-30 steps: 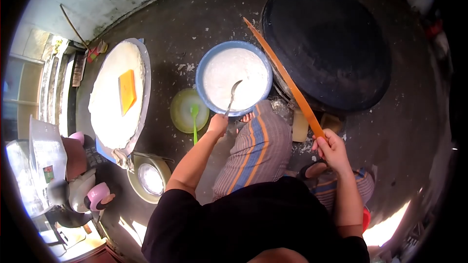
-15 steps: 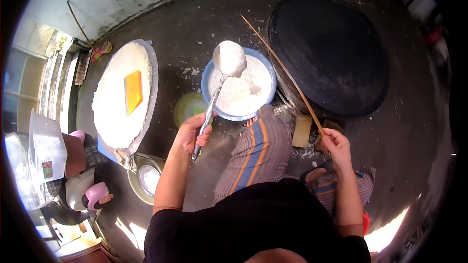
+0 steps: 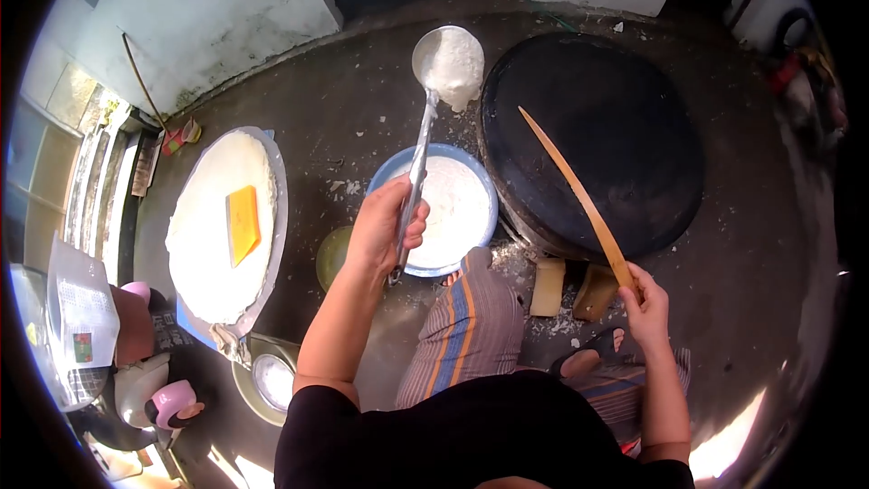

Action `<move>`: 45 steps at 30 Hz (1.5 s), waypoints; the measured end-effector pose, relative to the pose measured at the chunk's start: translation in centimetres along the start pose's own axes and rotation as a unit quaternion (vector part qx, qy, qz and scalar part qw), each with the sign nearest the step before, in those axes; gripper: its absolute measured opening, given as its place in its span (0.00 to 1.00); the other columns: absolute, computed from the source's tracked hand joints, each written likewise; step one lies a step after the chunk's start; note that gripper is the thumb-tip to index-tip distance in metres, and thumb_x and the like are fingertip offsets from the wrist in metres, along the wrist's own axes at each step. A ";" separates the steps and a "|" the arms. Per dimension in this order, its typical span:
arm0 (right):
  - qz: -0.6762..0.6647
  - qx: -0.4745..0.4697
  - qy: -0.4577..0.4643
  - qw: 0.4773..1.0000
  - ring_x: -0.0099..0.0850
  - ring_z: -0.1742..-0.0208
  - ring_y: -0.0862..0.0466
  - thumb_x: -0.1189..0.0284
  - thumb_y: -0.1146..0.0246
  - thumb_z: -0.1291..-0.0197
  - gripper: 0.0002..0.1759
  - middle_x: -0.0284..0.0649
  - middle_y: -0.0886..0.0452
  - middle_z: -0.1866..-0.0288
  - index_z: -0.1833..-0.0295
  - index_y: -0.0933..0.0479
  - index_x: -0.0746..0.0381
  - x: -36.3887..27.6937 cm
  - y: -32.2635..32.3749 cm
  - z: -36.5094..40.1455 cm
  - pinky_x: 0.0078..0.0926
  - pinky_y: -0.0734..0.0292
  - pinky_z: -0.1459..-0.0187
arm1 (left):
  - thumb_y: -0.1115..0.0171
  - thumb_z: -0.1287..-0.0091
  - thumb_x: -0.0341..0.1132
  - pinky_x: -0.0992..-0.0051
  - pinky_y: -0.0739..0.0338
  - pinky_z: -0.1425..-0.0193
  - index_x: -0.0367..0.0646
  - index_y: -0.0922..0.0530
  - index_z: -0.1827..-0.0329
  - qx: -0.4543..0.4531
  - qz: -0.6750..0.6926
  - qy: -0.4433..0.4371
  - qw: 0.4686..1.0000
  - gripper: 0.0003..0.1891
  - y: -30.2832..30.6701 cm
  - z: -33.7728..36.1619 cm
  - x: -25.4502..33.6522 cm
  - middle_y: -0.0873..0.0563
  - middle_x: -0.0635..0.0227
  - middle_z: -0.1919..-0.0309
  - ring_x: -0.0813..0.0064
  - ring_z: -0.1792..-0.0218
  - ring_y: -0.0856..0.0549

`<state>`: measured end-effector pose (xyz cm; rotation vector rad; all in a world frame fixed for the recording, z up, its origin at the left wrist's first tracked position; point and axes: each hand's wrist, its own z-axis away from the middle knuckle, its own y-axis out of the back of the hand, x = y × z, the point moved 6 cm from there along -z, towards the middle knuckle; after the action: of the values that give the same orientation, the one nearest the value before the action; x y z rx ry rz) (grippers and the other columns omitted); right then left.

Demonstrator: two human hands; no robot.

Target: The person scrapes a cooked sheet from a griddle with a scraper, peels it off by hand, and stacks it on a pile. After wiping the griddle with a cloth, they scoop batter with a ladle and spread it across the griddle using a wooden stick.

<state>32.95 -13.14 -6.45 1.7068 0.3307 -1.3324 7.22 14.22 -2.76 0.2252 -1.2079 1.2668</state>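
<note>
My left hand [image 3: 387, 222] is closed round the metal handle of a ladle [image 3: 422, 145]. White batter [image 3: 455, 65] fills the ladle's bowl and hangs over its lower right edge, beyond a blue basin [image 3: 491, 208] of the same white batter. In my right hand [image 3: 645, 303] is a long, flat wooden spatula [image 3: 579, 190], its pointed end reaching over the round black griddle [image 3: 606, 127]. The griddle's dark top lies just right of the raised ladle.
To the left, a stack of thin pale sheets [image 3: 204, 254] bears a yellow scraper [image 3: 243, 224]. A pot [image 3: 246, 384] with a white bowl [image 3: 273, 380] stands nearer me. Wooden blocks [image 3: 548, 287] lie below the griddle. A broom [image 3: 143, 81] leans against the wall.
The ladle of batter has risen from over the basin and moved away from me, towards the griddle's left edge. The spatula has turned its flat side up and swung over the griddle.
</note>
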 end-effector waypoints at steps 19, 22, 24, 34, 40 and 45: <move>0.204 0.001 0.097 0.974 0.40 0.67 0.23 0.77 0.44 0.50 0.24 0.41 0.24 0.69 0.45 0.27 0.52 -2.3 -4.4 -12.8 0.31 0.27 0.63 | 0.53 0.35 0.28 0.85 0.41 0.88 0.40 0.27 0.53 0.094 -0.071 -0.058 0.991 0.10 -5.6 -15.1 -8.8 0.31 0.75 0.83 0.86 0.89 0.36; 0.200 0.002 0.096 0.975 0.40 0.63 0.22 0.77 0.43 0.51 0.23 0.42 0.22 0.64 0.46 0.26 0.52 -0.2 -4.8 -13.4 0.31 0.27 0.61 | 0.52 0.35 0.27 0.86 0.42 0.87 0.41 0.29 0.45 0.121 -0.087 -0.080 0.986 0.16 -4.8 -14.5 -8.7 0.32 0.75 0.83 0.87 0.88 0.37; 0.174 0.006 0.092 0.980 0.41 0.62 0.22 0.77 0.42 0.52 0.23 0.43 0.22 0.62 0.47 0.25 0.53 0.7 -4.6 -13.4 0.31 0.27 0.59 | 0.52 0.35 0.27 0.86 0.42 0.87 0.42 0.30 0.42 0.127 -0.113 -0.095 0.981 0.18 -4.9 -14.4 -8.4 0.32 0.74 0.82 0.87 0.88 0.37; 0.248 0.044 0.147 0.956 0.37 0.66 0.22 0.79 0.41 0.56 0.23 0.39 0.22 0.67 0.49 0.24 0.54 -1.4 -0.7 -12.1 0.31 0.27 0.64 | 0.55 0.33 0.29 0.81 0.40 0.87 0.37 0.29 0.51 0.116 -0.147 -0.047 0.981 0.11 -6.7 -19.8 -6.6 0.30 0.72 0.83 0.83 0.87 0.34; 0.407 0.021 0.327 0.853 0.32 0.73 0.26 0.80 0.43 0.61 0.28 0.35 0.26 0.69 0.47 0.26 0.57 1.0 -4.6 -12.2 0.29 0.30 0.71 | 0.63 0.31 0.33 0.81 0.35 0.84 0.31 0.33 0.52 -0.068 0.125 0.030 0.989 0.14 -11.0 -18.6 -0.5 0.28 0.64 0.77 0.80 0.83 0.31; 0.461 0.083 0.348 0.812 0.33 0.74 0.27 0.79 0.43 0.56 0.26 0.37 0.29 0.73 0.46 0.26 0.58 -0.1 -5.9 -16.8 0.31 0.30 0.71 | 0.61 0.30 0.35 0.84 0.36 0.83 0.30 0.34 0.47 -0.223 0.403 0.173 0.871 0.16 -13.2 -17.0 1.6 0.31 0.68 0.76 0.83 0.83 0.34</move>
<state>39.44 3.21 -9.33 2.0419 -0.2286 0.0041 27.15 22.46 -2.59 -0.9034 -1.2741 1.5817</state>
